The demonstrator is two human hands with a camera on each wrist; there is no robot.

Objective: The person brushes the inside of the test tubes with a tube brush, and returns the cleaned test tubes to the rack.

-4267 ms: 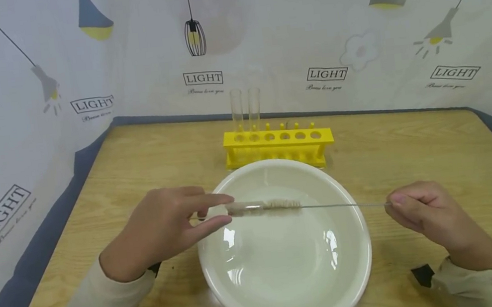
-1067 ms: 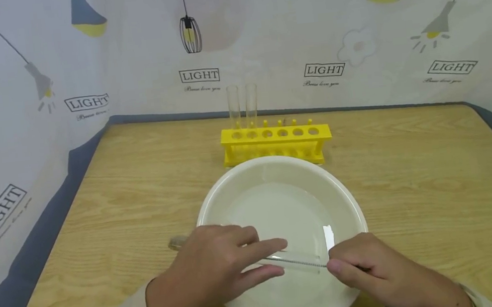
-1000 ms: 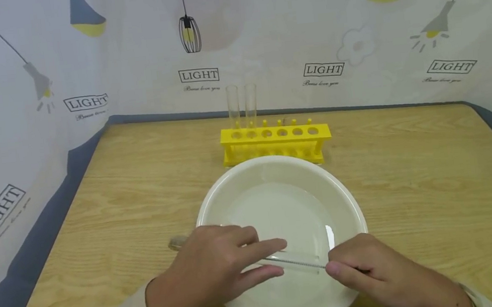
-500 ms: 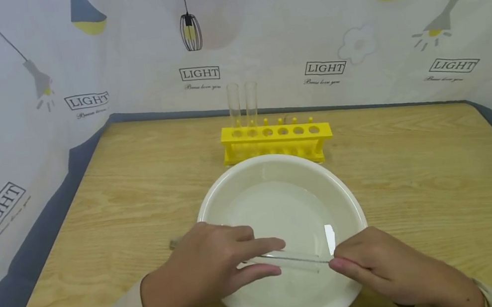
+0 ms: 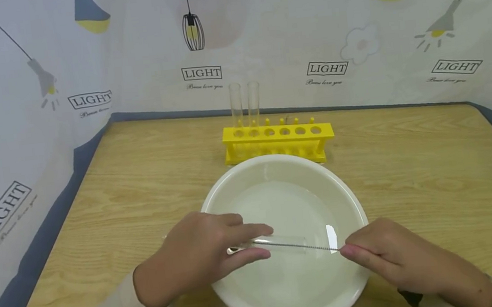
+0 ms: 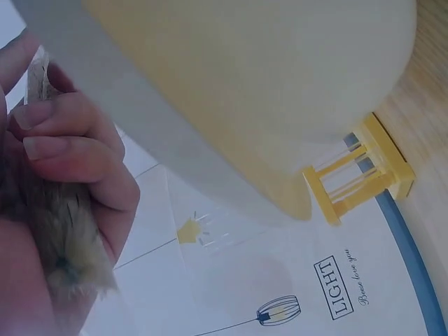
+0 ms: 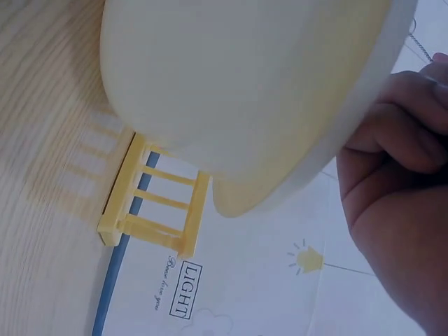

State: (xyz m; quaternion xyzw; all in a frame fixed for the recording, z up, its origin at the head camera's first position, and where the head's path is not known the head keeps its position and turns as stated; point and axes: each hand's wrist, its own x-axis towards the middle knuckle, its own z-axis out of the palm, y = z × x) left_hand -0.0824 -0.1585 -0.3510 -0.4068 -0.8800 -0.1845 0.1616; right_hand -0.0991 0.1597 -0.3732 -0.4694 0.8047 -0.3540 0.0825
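Observation:
My left hand point(image 5: 198, 253) holds a clear glass test tube point(image 5: 288, 240) sideways over the white basin point(image 5: 224, 291); its mouth points right. A test tube brush point(image 5: 323, 248) runs into the tube, its twisted wire showing between the hands. In the left wrist view, curled fingers wrap the tube, and the pale brush bristles point(image 6: 66, 245) show below them; the palm hides part. My right hand point(image 5: 396, 253) grips the wire, thumb against the bent forefinger, just past the basin's right rim. In the right wrist view, this hand point(image 7: 399, 161) is partly cut off by the frame edge.
Behind the basin stands a yellow test tube rack point(image 5: 277, 132), with two clear tubes point(image 5: 253, 102) upright in its left holes. Shallow clear water seems to lie in the basin. A printed curtain point(image 5: 260, 32) hangs along the wooden table's point(image 5: 430, 154) back edge.
Over four seconds the bristles, earlier half out at the tube's mouth, went deep inside. In the last half second both hands shifted slightly away from me, the right hand drawing more wire out.

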